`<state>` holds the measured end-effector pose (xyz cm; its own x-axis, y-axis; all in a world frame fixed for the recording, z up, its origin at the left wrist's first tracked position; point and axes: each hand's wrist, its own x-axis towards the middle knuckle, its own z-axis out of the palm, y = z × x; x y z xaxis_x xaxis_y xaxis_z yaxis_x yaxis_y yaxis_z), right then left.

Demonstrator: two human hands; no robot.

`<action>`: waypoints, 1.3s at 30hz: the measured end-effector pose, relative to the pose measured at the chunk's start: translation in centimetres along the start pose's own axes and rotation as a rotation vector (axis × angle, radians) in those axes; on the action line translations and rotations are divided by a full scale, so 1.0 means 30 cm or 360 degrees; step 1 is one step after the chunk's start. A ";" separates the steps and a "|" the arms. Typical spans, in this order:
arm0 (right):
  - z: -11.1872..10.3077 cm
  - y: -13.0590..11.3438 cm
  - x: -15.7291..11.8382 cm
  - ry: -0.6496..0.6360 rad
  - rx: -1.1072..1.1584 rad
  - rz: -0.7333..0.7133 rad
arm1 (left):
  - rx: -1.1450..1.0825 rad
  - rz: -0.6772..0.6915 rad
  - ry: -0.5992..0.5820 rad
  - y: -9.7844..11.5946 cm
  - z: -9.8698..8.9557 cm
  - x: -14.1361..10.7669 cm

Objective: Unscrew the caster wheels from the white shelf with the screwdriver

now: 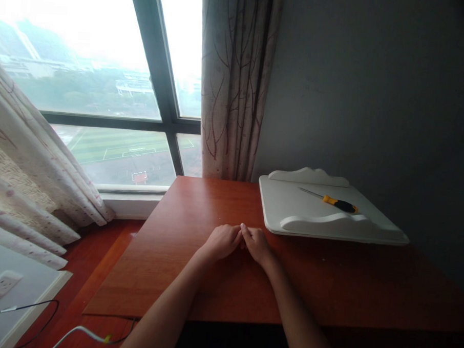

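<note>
My left hand (224,240) and my right hand (256,244) meet on the reddish-brown wooden table (227,292), thumbs up and close together. Both have their fingers curled in and touching each other. No object shows in either one, though the undersides of the fingers are hidden. Beyond my right hand stands a white tray (277,201) with wavy raised edges. On it lies a screwdriver (340,203) with a yellow and black handle, its metal shaft pointing left.
A window (113,153) and patterned curtains (235,92) are at the back and left. Cables (82,330) run past the table's left front corner, near a wall socket (4,284). A grey wall (366,98) rises behind the tray.
</note>
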<state>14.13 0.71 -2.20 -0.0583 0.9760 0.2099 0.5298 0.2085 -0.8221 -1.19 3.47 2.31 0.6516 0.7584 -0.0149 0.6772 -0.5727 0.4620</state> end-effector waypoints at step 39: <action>-0.002 -0.002 -0.003 0.0011 0.0020 -0.0002 | 0.0019 0.0022 0.0010 -0.009 0.007 0.001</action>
<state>14.14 0.61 -2.14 -0.0529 0.9753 0.2146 0.5191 0.2105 -0.8284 -1.27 3.59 1.99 0.6588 0.7523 -0.0029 0.6721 -0.5868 0.4516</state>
